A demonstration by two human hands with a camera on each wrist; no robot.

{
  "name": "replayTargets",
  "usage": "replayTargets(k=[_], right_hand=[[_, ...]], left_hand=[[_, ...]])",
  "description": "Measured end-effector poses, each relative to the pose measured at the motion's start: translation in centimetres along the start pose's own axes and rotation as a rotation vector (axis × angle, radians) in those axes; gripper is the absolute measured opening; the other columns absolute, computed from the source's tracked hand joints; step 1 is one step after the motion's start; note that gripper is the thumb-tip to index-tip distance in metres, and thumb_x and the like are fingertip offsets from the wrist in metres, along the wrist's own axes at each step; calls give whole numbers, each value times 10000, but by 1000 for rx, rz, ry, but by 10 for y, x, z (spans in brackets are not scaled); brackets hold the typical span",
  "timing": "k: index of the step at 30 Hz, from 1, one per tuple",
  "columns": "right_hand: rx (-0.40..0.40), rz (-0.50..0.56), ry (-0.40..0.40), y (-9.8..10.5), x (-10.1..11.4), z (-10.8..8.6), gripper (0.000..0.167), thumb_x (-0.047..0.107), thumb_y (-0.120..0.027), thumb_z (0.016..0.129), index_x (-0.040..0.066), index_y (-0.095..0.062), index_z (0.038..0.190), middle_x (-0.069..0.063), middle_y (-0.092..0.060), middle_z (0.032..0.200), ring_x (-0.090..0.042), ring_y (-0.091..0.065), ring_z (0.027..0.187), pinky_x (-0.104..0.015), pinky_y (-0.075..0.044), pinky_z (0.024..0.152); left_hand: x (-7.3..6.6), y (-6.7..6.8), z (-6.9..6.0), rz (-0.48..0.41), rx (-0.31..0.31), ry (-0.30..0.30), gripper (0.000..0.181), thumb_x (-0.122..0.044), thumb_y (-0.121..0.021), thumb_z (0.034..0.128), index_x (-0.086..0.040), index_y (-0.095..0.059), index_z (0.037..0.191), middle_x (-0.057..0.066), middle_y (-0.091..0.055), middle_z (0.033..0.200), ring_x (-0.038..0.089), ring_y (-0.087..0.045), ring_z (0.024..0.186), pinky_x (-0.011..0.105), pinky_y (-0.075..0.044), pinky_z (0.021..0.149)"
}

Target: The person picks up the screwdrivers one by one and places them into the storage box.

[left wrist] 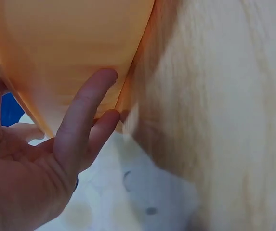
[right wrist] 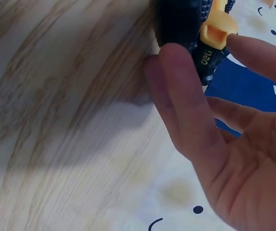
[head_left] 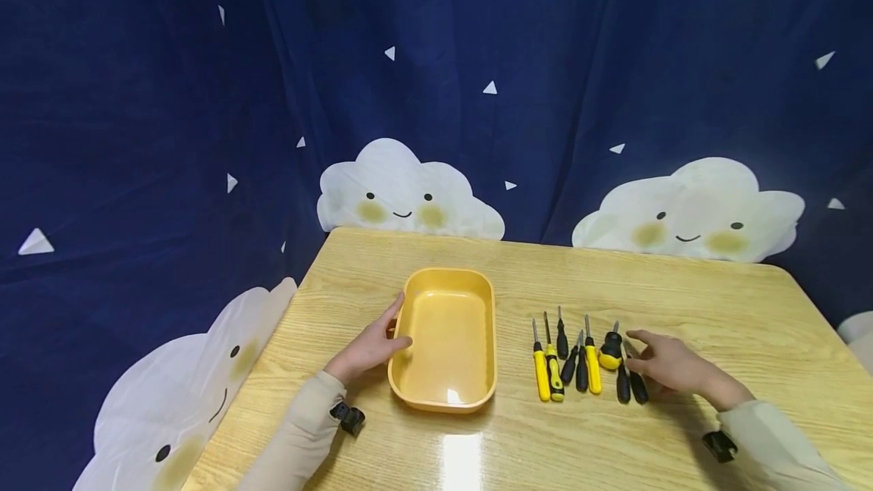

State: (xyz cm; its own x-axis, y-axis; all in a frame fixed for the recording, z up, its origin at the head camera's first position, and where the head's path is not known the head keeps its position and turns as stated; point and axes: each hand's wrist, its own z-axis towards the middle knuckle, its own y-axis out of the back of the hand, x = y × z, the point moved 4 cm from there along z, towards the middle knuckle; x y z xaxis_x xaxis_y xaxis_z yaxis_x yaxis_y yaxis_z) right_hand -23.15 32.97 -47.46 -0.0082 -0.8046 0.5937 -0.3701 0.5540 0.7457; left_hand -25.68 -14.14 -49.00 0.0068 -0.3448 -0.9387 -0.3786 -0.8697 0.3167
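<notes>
A yellow-orange plastic tray (head_left: 446, 403) stands on the table, and my left hand (head_left: 371, 347) holds its left side wall. The thumb reaches over the rim; the other fingers (left wrist: 92, 96) lie against the outer wall. Several screwdrivers lie in a row right of the tray. My right hand (head_left: 668, 362) is at the right end of that row, fingers spread, beside two black-handled screwdrivers (head_left: 638, 388) and a stubby yellow-and-black screwdriver (head_left: 611, 351). In the right wrist view, its fingertips are close to a black handle (right wrist: 178, 21); whether they touch it I cannot tell.
Left in the row lie yellow-handled screwdrivers (head_left: 541, 373) and smaller black-handled screwdrivers (head_left: 581, 370), shafts pointing away from me. The wooden table (head_left: 546, 445) runs back to a dark blue curtain (head_left: 436, 36) printed with clouds.
</notes>
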Motion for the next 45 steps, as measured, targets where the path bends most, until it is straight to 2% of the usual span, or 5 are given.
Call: replayTargets(k=[9,19,31,38,45], right_hand=[[32,34,-16,-4,3,1,756,226,-656,878,-122,-252,1414,-170,-624,966,-223,-577,612,-365,-513,477],[5,-87,-2,-9,6,4,707,44,-686,789,-151,-315,1359,-136,-615,889,-191,-588,677,-314,-506,487],[-33,-177,-54,-8,10,6,579,62,-674,761,-174,-423,1226,-106,-586,815,-178,-567,638,-309,-486,510],[-41,-127,-81,-10,8,6,370,20,-619,760,-124,-490,1075,-141,-549,816,-181,-553,583,-311,-499,439],[4,-53,-104,-10,6,5,448,15,-587,777,-175,-447,1158,-243,-568,946,-202,-580,636,-335,-515,475]], left_hand=[[2,-1,-1,-100,-5,60,757,-77,-512,947,-205,-60,1540,322,-390,1356,410,-562,1047,438,-550,668],[3,-3,1,-117,-21,85,731,-100,-469,953,-232,-55,1540,314,-409,1345,365,-605,969,413,-547,661],[3,-4,0,-130,-38,83,721,-104,-447,956,-239,-46,1540,321,-386,1360,352,-626,919,413,-549,643],[3,-3,1,-126,-43,82,717,-102,-449,956,-244,-59,1540,303,-420,1336,348,-630,900,398,-548,615],[5,-3,2,-119,-54,85,731,-96,-459,938,-251,-74,1540,299,-418,1345,314,-628,902,370,-541,599]])
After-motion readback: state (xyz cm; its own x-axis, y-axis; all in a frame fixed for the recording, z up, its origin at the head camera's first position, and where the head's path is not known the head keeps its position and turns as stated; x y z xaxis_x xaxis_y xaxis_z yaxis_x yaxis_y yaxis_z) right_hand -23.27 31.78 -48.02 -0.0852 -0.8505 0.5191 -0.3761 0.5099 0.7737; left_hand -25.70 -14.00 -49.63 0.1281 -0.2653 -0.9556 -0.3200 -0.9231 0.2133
